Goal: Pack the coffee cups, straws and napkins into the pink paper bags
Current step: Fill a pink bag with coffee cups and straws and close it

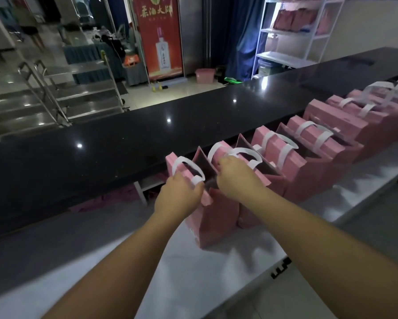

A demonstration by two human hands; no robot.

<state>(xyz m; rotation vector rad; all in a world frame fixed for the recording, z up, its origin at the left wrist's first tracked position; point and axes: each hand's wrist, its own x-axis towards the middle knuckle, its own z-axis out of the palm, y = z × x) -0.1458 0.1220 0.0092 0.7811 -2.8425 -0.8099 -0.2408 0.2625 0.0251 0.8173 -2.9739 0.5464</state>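
Observation:
A row of pink paper bags with white handles stands on a white work surface (193,279) below a black counter. The nearest pink bag (216,217) stands open at the row's left end. My left hand (179,194) grips its near rim by a white handle (188,166). My right hand (237,176) holds the bag's far rim beside the other handle (239,153). Both hands spread the bag's mouth. The inside is dark and I cannot see its contents. No cups, straws or napkins show.
Several more pink bags (308,155) line up to the right along the black counter (124,143). Beyond the counter are steel steps (55,97), a red banner (158,35) and a white shelf (292,31) holding pink bags.

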